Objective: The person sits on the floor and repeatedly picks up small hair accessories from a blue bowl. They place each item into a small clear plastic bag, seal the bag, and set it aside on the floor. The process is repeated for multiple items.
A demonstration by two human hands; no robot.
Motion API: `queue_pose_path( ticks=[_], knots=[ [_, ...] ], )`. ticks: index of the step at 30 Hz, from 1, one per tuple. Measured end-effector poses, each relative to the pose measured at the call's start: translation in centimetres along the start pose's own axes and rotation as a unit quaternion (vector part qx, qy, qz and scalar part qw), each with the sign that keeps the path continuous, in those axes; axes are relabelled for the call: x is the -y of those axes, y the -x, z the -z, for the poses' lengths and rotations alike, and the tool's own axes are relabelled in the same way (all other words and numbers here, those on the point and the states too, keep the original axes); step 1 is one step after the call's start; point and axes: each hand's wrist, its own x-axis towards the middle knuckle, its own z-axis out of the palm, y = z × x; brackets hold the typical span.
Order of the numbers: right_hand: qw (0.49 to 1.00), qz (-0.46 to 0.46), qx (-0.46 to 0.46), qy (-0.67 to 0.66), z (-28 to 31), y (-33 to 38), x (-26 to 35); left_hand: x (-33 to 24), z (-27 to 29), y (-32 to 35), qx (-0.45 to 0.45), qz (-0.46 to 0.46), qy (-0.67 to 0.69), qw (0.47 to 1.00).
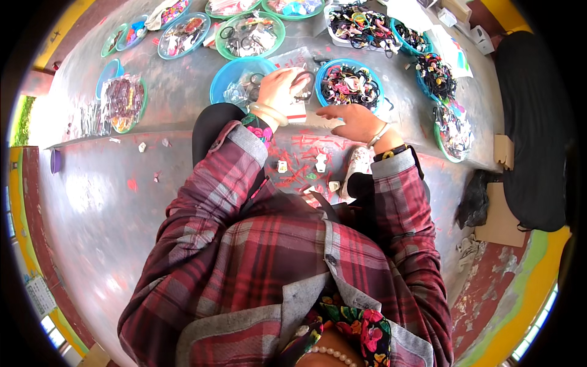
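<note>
tabletop (pixel 183 92) carries many bowls | bowl of hair ties (pixel 350 84) lies just behind the right hand (pixel 350 121) | left hand (pixel 281 88) is left of this bowl, at a card (pixel 297 111) | tray of hair ties (pixel 361 25) stands farther behind | bowl of packets (pixel 124 101) is far left

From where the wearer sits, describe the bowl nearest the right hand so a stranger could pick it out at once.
Start at the grey table crowded with round bowls. Just beyond the right hand sits a blue-rimmed bowl heaped with dark and pale hair ties. The blue bowl by the left hand is much emptier, showing bare blue inside.
</note>
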Motion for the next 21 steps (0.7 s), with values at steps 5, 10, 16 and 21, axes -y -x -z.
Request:
queue_pose_path(
  ticks=[5,10,16,21],
  knots=[
    [0.949,0.077,-0.012,-0.307,1.1,1.6,1.4,0.0,-0.6,0.1,-0.041,0.175,0.577,0.797],
    [0.938,0.078,-0.048,-0.333,4.4,4.6,1.5,-0.8,-0.5,-0.1,-0.069,0.258,0.602,0.752],
    [0.823,0.164,-0.212,-0.5,7.1,8.2,-4.5,0.6,-0.9,0.1,-0.051,0.049,0.338,0.939],
    [0.848,-0.229,-0.478,0.005,8.3,9.2,-12.4,-0.3,-0.8,-0.2,-0.033,-0.025,0.138,0.99]
  ],
)
